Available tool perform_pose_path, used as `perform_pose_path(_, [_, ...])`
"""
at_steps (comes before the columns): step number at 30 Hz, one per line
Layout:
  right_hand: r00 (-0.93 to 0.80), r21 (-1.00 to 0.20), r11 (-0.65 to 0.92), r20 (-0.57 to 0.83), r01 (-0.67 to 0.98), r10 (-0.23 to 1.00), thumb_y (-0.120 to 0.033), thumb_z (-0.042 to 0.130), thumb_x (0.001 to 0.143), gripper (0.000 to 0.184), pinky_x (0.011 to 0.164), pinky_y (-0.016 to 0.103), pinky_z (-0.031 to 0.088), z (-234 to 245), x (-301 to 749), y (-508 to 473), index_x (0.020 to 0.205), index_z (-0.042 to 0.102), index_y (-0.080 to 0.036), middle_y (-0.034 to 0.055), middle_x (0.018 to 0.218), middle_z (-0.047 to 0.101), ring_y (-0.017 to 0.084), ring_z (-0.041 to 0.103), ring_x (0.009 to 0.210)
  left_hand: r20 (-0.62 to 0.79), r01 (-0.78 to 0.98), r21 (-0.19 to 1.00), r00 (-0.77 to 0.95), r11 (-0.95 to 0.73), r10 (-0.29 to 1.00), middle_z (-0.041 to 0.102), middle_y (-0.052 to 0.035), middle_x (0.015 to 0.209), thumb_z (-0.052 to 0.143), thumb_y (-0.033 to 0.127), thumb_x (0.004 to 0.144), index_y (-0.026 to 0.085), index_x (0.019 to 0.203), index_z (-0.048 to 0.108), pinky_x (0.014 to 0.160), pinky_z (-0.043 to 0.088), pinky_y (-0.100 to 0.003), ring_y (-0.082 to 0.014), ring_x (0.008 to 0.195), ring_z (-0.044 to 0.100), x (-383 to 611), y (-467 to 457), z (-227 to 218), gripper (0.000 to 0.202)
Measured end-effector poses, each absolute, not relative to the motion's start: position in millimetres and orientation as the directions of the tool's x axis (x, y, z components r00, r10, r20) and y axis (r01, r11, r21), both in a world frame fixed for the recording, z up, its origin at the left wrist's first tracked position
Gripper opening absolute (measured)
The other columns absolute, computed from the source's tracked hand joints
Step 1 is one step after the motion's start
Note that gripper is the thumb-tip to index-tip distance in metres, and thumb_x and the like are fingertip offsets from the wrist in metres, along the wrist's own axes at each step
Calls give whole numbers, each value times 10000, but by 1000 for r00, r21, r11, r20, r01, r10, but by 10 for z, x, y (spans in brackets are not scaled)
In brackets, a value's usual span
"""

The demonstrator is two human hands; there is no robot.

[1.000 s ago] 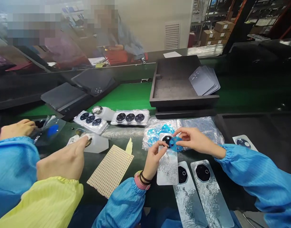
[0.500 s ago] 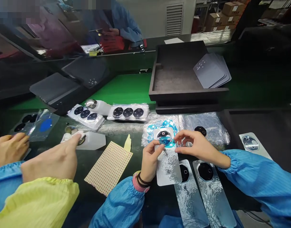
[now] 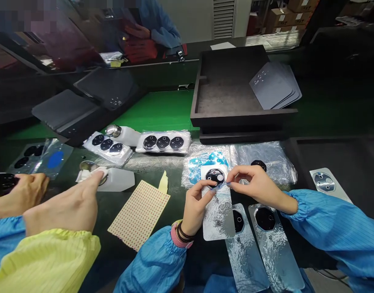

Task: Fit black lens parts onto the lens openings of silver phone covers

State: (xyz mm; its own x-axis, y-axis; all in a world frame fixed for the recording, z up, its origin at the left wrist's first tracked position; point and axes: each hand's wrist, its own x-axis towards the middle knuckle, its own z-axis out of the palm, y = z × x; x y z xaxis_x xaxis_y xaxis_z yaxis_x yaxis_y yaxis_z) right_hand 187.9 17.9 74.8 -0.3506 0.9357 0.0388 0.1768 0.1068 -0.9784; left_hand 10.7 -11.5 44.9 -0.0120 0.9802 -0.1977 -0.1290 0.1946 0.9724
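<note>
My left hand [image 3: 196,205] grips the left edge of a silvery phone back cover [image 3: 218,211] with a black octagonal camera plate [image 3: 215,176] at its top. My right hand [image 3: 255,185] pinches a thin blue protective film [image 3: 224,184] right at the lower right edge of that camera plate. Two more silvery back covers [image 3: 268,244] lie flat on the dark bench beside the held one. Behind my hands lies a clear plastic bag with blue film pieces [image 3: 202,162].
A co-worker's hands [image 3: 63,205] in a yellow sleeve press a cloth on a white dispenser bottle [image 3: 116,179] at left. A dotted sticker sheet [image 3: 140,213], packs of black camera plates [image 3: 163,143], a dark tray [image 3: 235,122] holding grey covers [image 3: 275,85] and another cover [image 3: 327,184] surround me.
The blue film my right hand holds went from covering the camera plate to sitting at its lower right edge, leaving the plate bare. The co-worker's far hand now holds a black part.
</note>
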Motion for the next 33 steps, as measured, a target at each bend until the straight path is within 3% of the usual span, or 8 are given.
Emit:
perform_pose_path(6, [-348, -931, 320, 244, 178, 905, -139, 560, 738, 115, 672, 249, 533, 760, 1932, 201, 686, 654, -179, 34, 857, 665, 130, 622, 791, -217, -172, 960, 43, 221, 975, 681, -70, 759, 651, 562, 687, 151, 739, 720, 699, 461, -313, -213, 718, 602, 99, -130, 398, 420])
perform_pose_path(11, [-397, -871, 422, 304, 253, 866, -120, 535, 754, 171, 766, 304, 543, 739, 1929, 203, 665, 665, -188, 35, 911, 675, 149, 642, 841, -212, -97, 971, 79, 219, 974, 583, -28, 607, 718, 418, 662, 150, 600, 646, 649, 398, -279, -159, 616, 498, 100, -132, 426, 284])
perform_pose_path(13, [-377, -893, 381, 276, 240, 884, -139, 531, 776, 169, 758, 301, 549, 740, 1914, 196, 724, 684, -187, 38, 918, 686, 152, 650, 851, -212, -77, 973, 71, 217, 975, 561, -15, 594, 728, 366, 648, 154, 591, 626, 638, 386, -269, -146, 602, 473, 97, -131, 439, 242])
perform_pose_path(16, [-323, -960, 193, 120, 204, 939, -235, 557, 817, 167, 698, 279, 556, 758, 1896, 189, 876, 699, -170, 49, 889, 701, 153, 663, 816, -210, -58, 975, 45, 213, 977, 557, -14, 597, 709, 362, 656, 154, 591, 611, 627, 381, -261, -143, 604, 473, 95, -132, 446, 238])
perform_pose_path(19, [-331, -976, 72, 0, 205, 944, -315, 632, 774, 195, 635, 253, 541, 787, 1895, 195, 842, 698, -144, 46, 784, 694, 141, 652, 708, -207, -39, 977, 40, 208, 978, 573, -19, 600, 701, 350, 654, 153, 589, 621, 636, 389, -262, -147, 612, 491, 101, -136, 452, 222])
perform_pose_path(26, [-373, -983, 54, -16, 177, 928, -344, 608, 805, 216, 574, 217, 492, 896, 1924, 201, 760, 692, -150, 26, 717, 685, 114, 624, 646, -187, -13, 982, 52, 188, 981, 587, -17, 580, 700, 327, 664, 156, 576, 643, 612, 394, -255, -142, 587, 499, 100, -152, 472, 201])
perform_pose_path(30, [-358, -961, 112, 15, 251, 934, -279, 655, 755, 130, 565, 217, 472, 916, 1906, 182, 725, 694, -158, 12, 698, 679, 99, 586, 598, -165, -15, 986, 77, 167, 983, 620, -23, 600, 705, 307, 689, 157, 605, 670, 613, 414, -252, -145, 591, 526, 91, -164, 458, 176])
perform_pose_path(33, [-327, -951, 105, 4, 291, 945, -277, 623, 768, 150, 571, 223, 463, 931, 1935, 209, 698, 684, -159, 11, 670, 667, 102, 578, 601, -138, -44, 989, 114, 144, 984, 706, -43, 765, 712, 291, 687, 166, 778, 734, 716, 480, -267, -185, 733, 626, 88, -181, 442, 156])
